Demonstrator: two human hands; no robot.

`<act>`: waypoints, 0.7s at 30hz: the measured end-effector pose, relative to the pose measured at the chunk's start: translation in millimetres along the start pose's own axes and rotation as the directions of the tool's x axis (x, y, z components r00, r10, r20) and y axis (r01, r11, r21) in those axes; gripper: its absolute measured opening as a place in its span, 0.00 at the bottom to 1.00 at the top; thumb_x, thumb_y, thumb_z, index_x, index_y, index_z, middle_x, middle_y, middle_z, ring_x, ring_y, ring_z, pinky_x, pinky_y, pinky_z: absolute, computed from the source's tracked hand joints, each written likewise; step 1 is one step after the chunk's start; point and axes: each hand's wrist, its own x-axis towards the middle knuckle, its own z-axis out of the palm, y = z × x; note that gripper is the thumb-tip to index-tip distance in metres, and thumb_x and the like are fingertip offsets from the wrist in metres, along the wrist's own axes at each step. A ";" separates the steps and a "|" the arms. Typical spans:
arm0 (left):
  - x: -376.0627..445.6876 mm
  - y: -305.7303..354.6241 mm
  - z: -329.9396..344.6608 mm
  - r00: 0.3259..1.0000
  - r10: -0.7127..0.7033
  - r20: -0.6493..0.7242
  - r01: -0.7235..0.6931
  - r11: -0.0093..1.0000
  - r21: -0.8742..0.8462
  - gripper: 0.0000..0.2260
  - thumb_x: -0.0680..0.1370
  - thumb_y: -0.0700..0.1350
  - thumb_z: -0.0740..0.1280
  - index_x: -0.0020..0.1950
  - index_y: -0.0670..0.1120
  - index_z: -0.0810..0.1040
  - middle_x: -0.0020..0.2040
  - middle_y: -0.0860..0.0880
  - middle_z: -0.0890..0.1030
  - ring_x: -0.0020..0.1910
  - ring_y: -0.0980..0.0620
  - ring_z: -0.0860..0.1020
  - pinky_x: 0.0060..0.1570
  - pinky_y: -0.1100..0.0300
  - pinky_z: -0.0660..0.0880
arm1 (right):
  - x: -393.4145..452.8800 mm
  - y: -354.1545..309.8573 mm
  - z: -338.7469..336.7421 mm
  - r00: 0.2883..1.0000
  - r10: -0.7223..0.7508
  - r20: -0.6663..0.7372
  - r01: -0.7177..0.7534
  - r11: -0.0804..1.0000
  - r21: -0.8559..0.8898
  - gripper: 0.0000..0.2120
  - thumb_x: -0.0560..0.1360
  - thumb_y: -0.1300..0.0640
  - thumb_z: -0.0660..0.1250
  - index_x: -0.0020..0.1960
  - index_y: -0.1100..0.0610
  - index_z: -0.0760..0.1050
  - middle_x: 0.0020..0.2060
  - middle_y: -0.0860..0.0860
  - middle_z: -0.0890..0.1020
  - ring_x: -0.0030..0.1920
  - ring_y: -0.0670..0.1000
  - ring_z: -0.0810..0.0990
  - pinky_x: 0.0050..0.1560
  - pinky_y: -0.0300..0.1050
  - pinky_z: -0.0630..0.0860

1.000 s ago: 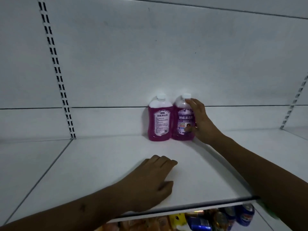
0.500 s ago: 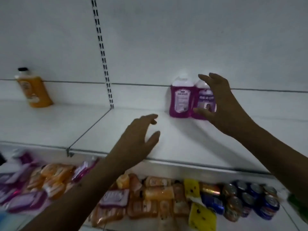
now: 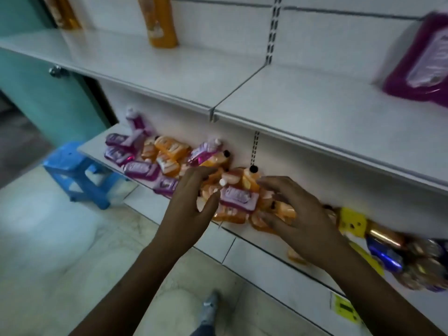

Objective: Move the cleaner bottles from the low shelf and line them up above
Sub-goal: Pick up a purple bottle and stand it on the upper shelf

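Both hands dropped from upper shelf [image 3: 315, 112], flanking purple bottle [image 3: 238, 198].

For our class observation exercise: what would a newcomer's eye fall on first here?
The jumbled heap of purple and orange bottles on the low shelf, with both hands reaching in: left hand, right hand, spread either side of a lying purple bottle. Above, an orange bottle stands upright.

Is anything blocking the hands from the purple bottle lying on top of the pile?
Nothing visible does. The purple bottle lies on top of the orange bottles on the low shelf, with the left hand and right hand open on either side of it and only open air between.
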 end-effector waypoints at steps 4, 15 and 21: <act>0.1 -88.4 32.4 0.994 -0.098 0.051 0.097 0.995 0.019 0.21 0.77 0.46 0.67 0.69 0.43 0.69 0.65 0.46 0.73 0.63 0.54 0.71 0.59 0.65 0.71 | 27.6 71.4 64.4 0.985 0.170 0.008 -0.169 0.982 -0.082 0.22 0.73 0.61 0.72 0.65 0.52 0.72 0.61 0.45 0.76 0.59 0.38 0.73 0.56 0.21 0.64; 53.8 -261.4 181.2 0.760 -0.234 0.607 -0.066 0.901 0.429 0.36 0.76 0.48 0.69 0.79 0.49 0.53 0.79 0.44 0.55 0.77 0.39 0.53 0.74 0.39 0.52 | 97.2 271.7 185.0 0.906 0.415 0.084 -0.197 0.590 -0.783 0.42 0.68 0.60 0.74 0.77 0.56 0.58 0.75 0.56 0.64 0.74 0.60 0.61 0.72 0.57 0.61; 65.1 -275.8 181.8 0.743 -0.109 0.661 -0.245 0.874 0.419 0.40 0.72 0.52 0.73 0.78 0.50 0.54 0.78 0.45 0.56 0.76 0.39 0.56 0.73 0.40 0.54 | 109.1 279.0 168.9 0.875 0.483 0.042 -0.270 0.556 -0.786 0.42 0.68 0.59 0.76 0.76 0.59 0.59 0.73 0.57 0.67 0.72 0.61 0.64 0.66 0.59 0.69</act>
